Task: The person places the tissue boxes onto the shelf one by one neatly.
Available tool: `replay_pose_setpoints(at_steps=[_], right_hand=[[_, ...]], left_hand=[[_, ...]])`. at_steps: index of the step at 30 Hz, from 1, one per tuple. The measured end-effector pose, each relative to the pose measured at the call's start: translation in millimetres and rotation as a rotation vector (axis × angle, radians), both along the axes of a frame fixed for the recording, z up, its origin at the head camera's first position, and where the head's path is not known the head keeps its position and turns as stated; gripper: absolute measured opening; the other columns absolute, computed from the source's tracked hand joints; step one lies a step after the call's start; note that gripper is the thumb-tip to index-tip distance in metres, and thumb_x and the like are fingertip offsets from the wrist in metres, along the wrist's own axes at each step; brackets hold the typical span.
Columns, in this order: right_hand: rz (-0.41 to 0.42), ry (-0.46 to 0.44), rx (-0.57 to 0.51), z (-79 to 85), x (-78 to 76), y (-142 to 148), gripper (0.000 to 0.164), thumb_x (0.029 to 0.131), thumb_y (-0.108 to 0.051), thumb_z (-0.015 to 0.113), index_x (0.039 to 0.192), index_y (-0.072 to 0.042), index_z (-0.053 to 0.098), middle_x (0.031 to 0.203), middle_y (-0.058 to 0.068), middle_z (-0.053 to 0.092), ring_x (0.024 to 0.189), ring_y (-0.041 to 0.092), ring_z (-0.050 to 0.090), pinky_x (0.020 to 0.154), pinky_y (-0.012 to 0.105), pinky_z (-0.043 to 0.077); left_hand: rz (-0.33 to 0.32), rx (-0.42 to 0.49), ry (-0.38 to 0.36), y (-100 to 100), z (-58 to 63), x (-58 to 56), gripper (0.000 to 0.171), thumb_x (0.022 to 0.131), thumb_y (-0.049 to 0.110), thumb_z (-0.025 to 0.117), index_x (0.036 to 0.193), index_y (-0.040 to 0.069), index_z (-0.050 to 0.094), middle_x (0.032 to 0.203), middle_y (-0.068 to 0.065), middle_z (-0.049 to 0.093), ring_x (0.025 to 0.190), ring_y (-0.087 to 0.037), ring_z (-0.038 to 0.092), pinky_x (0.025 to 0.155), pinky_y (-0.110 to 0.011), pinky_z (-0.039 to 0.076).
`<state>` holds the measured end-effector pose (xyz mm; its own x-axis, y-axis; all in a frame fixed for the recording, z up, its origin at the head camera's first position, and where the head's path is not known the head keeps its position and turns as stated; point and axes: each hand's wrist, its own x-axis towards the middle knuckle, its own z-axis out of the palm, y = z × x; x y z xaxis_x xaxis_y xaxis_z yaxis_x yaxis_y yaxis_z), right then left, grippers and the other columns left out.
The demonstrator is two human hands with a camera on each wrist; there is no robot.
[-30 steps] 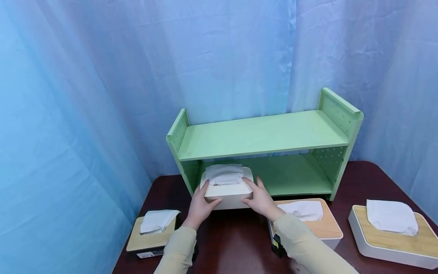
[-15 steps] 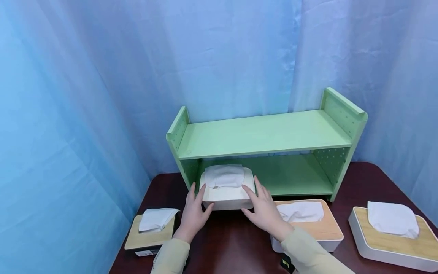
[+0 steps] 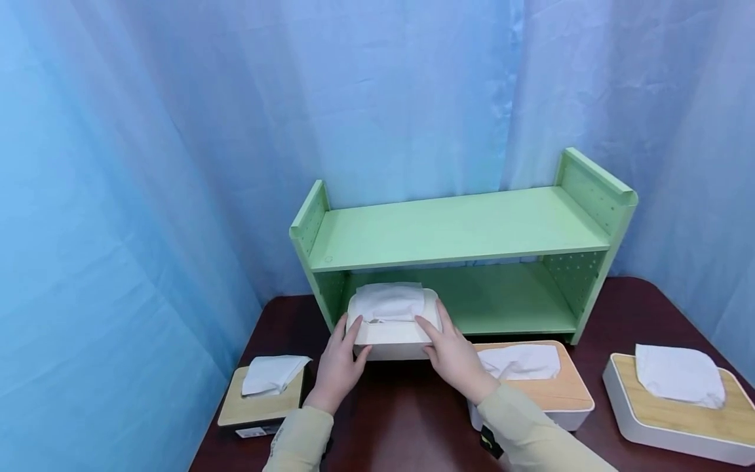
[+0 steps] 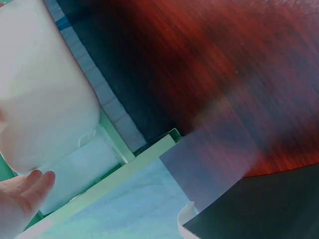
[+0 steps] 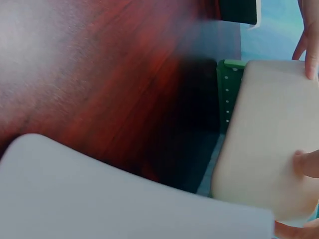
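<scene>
A white tissue box with a tissue sticking out of its top sits at the left end of the green rack's lower shelf, its front jutting past the shelf edge. My left hand touches its left front corner, fingers spread, thumb near the front face. On the other side my right hand touches the right front corner, index finger on top. The right wrist view shows a thumb pressing the front of the box. Left fingertips lie beside its end in the left wrist view.
A small wood-topped tissue box stands at left on the dark table. An orange-topped one sits under my right forearm, and another wood-topped one is farther right. The rack's upper shelf overhangs; blue curtains surround the table.
Both hands held the white tissue box at first, then spread off its sides, and now touch it again. The box has hardly shifted against the rack.
</scene>
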<state>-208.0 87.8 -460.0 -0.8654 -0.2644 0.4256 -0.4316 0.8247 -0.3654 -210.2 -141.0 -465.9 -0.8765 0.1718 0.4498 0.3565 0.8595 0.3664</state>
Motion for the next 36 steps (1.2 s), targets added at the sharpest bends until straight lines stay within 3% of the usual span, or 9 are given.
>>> replay_pose_setpoints(at_steps=[9, 19, 23, 26, 30, 36], right_hand=[[-0.028, 0.014, 0.031, 3.1, -12.7, -0.1, 0.054, 0.082, -0.011, 0.073, 0.133, -0.012, 0.054, 0.139, 0.033, 0.038, 0.095, 0.045, 0.059, 0.059, 0.047, 0.051], [-0.055, -0.060, 0.059, 3.8, -25.6, -0.8, 0.054, 0.084, -0.013, 0.070, 0.134, -0.015, 0.051, 0.139, 0.030, 0.038, 0.098, 0.044, 0.058, 0.058, 0.048, 0.051], [-0.041, -0.059, 0.067, 5.5, -20.4, 1.7, 0.056, 0.084, -0.017, 0.070, 0.136, -0.013, 0.050, 0.141, 0.031, 0.036, 0.106, 0.046, 0.055, 0.079, 0.054, 0.050], [-0.019, -0.035, 0.061, 7.9, -10.4, 5.8, 0.056, 0.084, -0.020, 0.071, 0.136, -0.011, 0.050, 0.143, 0.031, 0.034, 0.116, 0.047, 0.049, 0.095, 0.058, 0.041], [0.016, 0.007, 0.071, 9.4, 5.5, 12.4, 0.055, 0.082, -0.022, 0.072, 0.133, -0.010, 0.053, 0.146, 0.028, 0.034, 0.125, 0.048, 0.041, 0.103, 0.061, 0.031], [0.055, 0.038, 0.148, 7.1, 22.0, 17.1, 0.058, 0.081, -0.028, 0.074, 0.134, -0.015, 0.054, 0.149, 0.021, 0.034, 0.134, 0.048, 0.028, 0.105, 0.069, 0.016]], left_hand=[[0.023, -0.012, -0.002, 1.1, -0.6, -13.7, 0.056, 0.086, 0.024, 0.070, 0.136, 0.009, 0.050, 0.139, -0.024, 0.044, 0.120, -0.039, 0.052, 0.086, -0.050, 0.050], [0.024, -0.010, -0.018, 4.2, -4.7, -26.0, 0.054, 0.088, 0.024, 0.068, 0.136, 0.008, 0.050, 0.140, -0.025, 0.043, 0.123, -0.040, 0.049, 0.090, -0.051, 0.048], [0.012, -0.007, -0.019, 4.3, -5.3, -19.4, 0.056, 0.089, 0.024, 0.067, 0.139, 0.007, 0.047, 0.143, -0.027, 0.038, 0.128, -0.042, 0.042, 0.095, -0.052, 0.045], [-0.010, -0.026, 0.026, 3.7, -3.0, -10.4, 0.059, 0.088, 0.023, 0.068, 0.139, 0.005, 0.046, 0.143, -0.029, 0.036, 0.130, -0.043, 0.039, 0.097, -0.053, 0.043], [-0.048, -0.075, 0.078, 2.6, 1.3, 5.4, 0.059, 0.086, 0.024, 0.070, 0.137, 0.006, 0.047, 0.143, -0.029, 0.036, 0.131, -0.046, 0.036, 0.099, -0.056, 0.040], [-0.046, -0.187, -0.036, 1.9, -0.3, 22.7, 0.066, 0.088, 0.039, 0.064, 0.145, 0.018, 0.039, 0.154, -0.023, 0.018, 0.140, -0.048, 0.013, 0.105, -0.069, 0.015]])
